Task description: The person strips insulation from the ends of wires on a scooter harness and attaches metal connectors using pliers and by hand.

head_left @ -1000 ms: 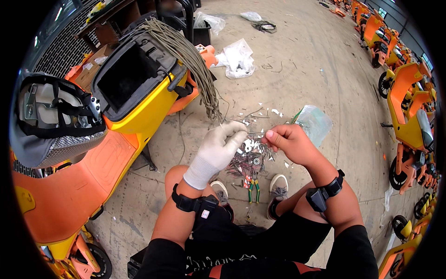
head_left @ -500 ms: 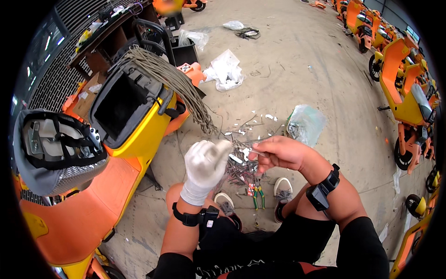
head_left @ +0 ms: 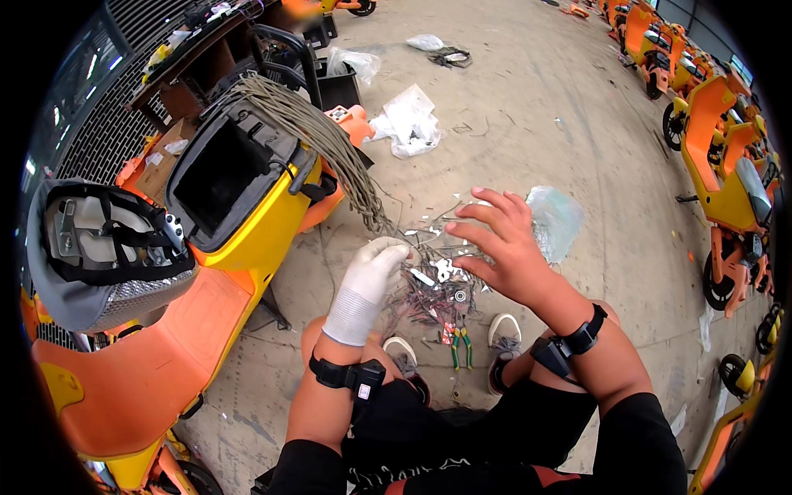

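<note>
My left hand [head_left: 373, 268], in a white knit glove, is closed, with fingers and thumb pinched on what looks like a thin cable; the glove hides most of it. Bare and spread, my right hand [head_left: 505, 247] hovers to the right with nothing in it. Below both hands, a heap of wire scraps [head_left: 425, 307] with white bits lies on the floor. Green-handled pliers [head_left: 461, 350] rest by the heap, between my shoes. A bundle of grey-brown cables [head_left: 322, 136] drapes over a yellow scooter's open black box [head_left: 227, 186] and hangs toward my left hand.
A grey helmet-like basket [head_left: 107, 272] with straps sits on the orange scooter seat [head_left: 157, 363] at left. A clear plastic bag [head_left: 554, 223] lies right of the scraps, a white bag [head_left: 410, 124] farther off. Parked orange-yellow scooters [head_left: 714, 157] line the right side.
My right hand has let go of its pinch near the left hand, opened its fingers and moved up and right. My left hand stays closed and has turned slightly.
</note>
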`<control>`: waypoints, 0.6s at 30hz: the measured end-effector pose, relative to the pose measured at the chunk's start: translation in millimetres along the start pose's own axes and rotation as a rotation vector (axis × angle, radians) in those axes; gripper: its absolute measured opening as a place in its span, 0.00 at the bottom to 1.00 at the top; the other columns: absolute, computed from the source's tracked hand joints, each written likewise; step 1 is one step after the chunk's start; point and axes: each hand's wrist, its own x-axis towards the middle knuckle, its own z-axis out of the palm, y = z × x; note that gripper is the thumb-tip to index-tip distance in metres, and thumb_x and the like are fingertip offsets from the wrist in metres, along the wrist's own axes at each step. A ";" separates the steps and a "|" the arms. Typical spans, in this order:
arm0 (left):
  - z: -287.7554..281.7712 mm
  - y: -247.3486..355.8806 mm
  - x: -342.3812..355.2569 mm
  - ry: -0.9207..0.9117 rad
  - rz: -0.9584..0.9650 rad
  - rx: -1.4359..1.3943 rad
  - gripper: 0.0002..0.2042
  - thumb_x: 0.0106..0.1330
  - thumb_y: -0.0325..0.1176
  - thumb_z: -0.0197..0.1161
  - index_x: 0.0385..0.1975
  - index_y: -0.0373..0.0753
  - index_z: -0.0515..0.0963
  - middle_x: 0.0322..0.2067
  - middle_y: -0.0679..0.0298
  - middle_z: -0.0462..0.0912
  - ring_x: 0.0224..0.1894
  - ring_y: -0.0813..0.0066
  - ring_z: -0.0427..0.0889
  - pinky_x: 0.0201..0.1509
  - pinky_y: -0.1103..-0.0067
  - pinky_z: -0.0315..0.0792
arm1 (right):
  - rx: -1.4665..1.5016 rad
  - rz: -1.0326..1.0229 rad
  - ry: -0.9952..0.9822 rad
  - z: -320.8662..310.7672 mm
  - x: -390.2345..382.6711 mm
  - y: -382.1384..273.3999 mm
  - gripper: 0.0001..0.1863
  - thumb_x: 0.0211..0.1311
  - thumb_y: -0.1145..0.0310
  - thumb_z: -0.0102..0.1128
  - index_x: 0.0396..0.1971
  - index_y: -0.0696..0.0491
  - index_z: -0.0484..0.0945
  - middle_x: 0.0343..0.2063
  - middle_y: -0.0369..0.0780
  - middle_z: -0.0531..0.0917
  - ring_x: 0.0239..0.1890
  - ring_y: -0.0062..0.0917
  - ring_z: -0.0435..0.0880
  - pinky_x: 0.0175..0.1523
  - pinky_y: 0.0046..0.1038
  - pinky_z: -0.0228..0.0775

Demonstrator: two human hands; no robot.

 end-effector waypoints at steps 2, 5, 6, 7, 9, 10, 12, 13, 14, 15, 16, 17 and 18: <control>-2.3 0.2 0.4 -0.115 -0.058 -0.172 0.05 0.68 0.30 0.55 0.31 0.36 0.74 0.15 0.79 0.57 0.13 0.88 0.53 0.18 0.83 0.47 | -0.020 -0.027 -0.008 3.4 1.1 -3.0 0.26 0.45 0.68 0.74 0.49 0.40 0.80 0.52 0.30 0.77 0.66 0.33 0.67 0.67 0.52 0.50; -7.7 -5.0 3.9 -0.224 -0.154 -0.345 0.07 0.68 0.30 0.52 0.30 0.37 0.75 0.12 0.80 0.54 0.11 0.88 0.50 0.15 0.83 0.45 | -0.046 -0.080 -0.011 4.5 2.4 -4.0 0.24 0.45 0.67 0.74 0.47 0.39 0.81 0.50 0.29 0.78 0.66 0.32 0.68 0.68 0.52 0.49; -8.3 -5.1 3.4 -0.236 -0.181 -0.369 0.07 0.68 0.30 0.51 0.29 0.38 0.74 0.13 0.80 0.53 0.12 0.88 0.50 0.16 0.83 0.45 | -0.052 -0.080 -0.002 4.9 2.7 -4.3 0.23 0.46 0.67 0.74 0.46 0.39 0.81 0.49 0.28 0.79 0.65 0.32 0.68 0.67 0.52 0.49; -8.7 -4.3 2.4 -0.246 -0.207 -0.393 0.07 0.68 0.30 0.50 0.28 0.39 0.73 0.13 0.80 0.53 0.12 0.88 0.50 0.17 0.83 0.45 | -0.056 -0.081 0.007 5.7 2.9 -4.6 0.22 0.46 0.67 0.74 0.45 0.39 0.82 0.48 0.28 0.79 0.65 0.31 0.69 0.67 0.52 0.49; -8.0 -3.3 1.0 -0.284 -0.240 -0.425 0.07 0.68 0.30 0.50 0.28 0.38 0.72 0.13 0.80 0.52 0.12 0.87 0.50 0.17 0.83 0.45 | -0.082 -0.091 0.036 7.5 2.3 -3.3 0.19 0.46 0.68 0.74 0.42 0.40 0.83 0.45 0.27 0.80 0.63 0.31 0.71 0.67 0.52 0.50; -7.6 -2.7 0.5 -0.309 -0.246 -0.433 0.07 0.68 0.30 0.51 0.29 0.38 0.73 0.13 0.80 0.52 0.12 0.87 0.50 0.16 0.83 0.44 | -0.102 -0.101 0.058 9.6 1.8 -0.9 0.18 0.46 0.68 0.73 0.41 0.40 0.83 0.43 0.26 0.81 0.62 0.30 0.72 0.66 0.52 0.50; -10.6 -3.4 -0.7 -0.346 -0.250 -0.447 0.06 0.67 0.30 0.51 0.30 0.37 0.73 0.12 0.80 0.52 0.11 0.88 0.50 0.16 0.83 0.44 | -0.111 -0.117 0.076 11.4 3.8 0.3 0.15 0.47 0.68 0.73 0.38 0.40 0.84 0.40 0.26 0.82 0.60 0.29 0.74 0.66 0.52 0.51; -12.9 -6.3 0.8 -0.361 -0.250 -0.454 0.06 0.67 0.30 0.52 0.30 0.37 0.73 0.12 0.80 0.52 0.12 0.88 0.50 0.16 0.83 0.44 | -0.104 -0.119 0.071 11.1 4.5 1.0 0.13 0.48 0.67 0.73 0.37 0.41 0.84 0.37 0.26 0.82 0.58 0.28 0.75 0.65 0.52 0.52; -14.5 -5.5 1.3 -0.376 -0.249 -0.459 0.06 0.67 0.30 0.52 0.29 0.37 0.73 0.13 0.80 0.52 0.12 0.88 0.50 0.16 0.83 0.44 | -0.096 -0.121 0.069 11.9 5.8 1.7 0.12 0.49 0.67 0.73 0.35 0.41 0.84 0.35 0.25 0.82 0.56 0.27 0.76 0.65 0.51 0.53; -14.3 -4.4 0.7 -0.371 -0.243 -0.440 0.06 0.67 0.29 0.51 0.29 0.37 0.73 0.13 0.80 0.52 0.12 0.88 0.50 0.16 0.83 0.44 | -0.082 -0.106 0.079 12.7 6.5 1.4 0.10 0.50 0.67 0.72 0.34 0.42 0.84 0.34 0.26 0.82 0.55 0.26 0.77 0.65 0.51 0.53; -12.3 -2.6 -0.5 -0.365 -0.236 -0.420 0.06 0.68 0.29 0.51 0.29 0.38 0.73 0.13 0.79 0.52 0.13 0.88 0.49 0.17 0.83 0.43 | -0.067 -0.092 0.090 13.3 6.8 0.7 0.09 0.51 0.67 0.72 0.33 0.42 0.84 0.32 0.26 0.82 0.54 0.26 0.77 0.64 0.50 0.54; -11.8 -0.8 -1.8 -0.360 -0.231 -0.401 0.06 0.68 0.28 0.50 0.29 0.38 0.72 0.14 0.79 0.52 0.13 0.88 0.49 0.18 0.82 0.43 | -0.053 -0.077 0.099 13.7 6.9 0.2 0.08 0.51 0.67 0.72 0.33 0.42 0.84 0.31 0.26 0.82 0.52 0.25 0.77 0.64 0.50 0.54; -14.8 -0.2 -1.3 -0.363 -0.181 -0.337 0.06 0.69 0.29 0.51 0.30 0.37 0.73 0.14 0.78 0.55 0.14 0.87 0.52 0.18 0.83 0.46 | -0.042 -0.059 0.076 14.1 7.1 0.6 0.05 0.54 0.65 0.71 0.31 0.44 0.84 0.29 0.28 0.82 0.50 0.25 0.77 0.64 0.50 0.54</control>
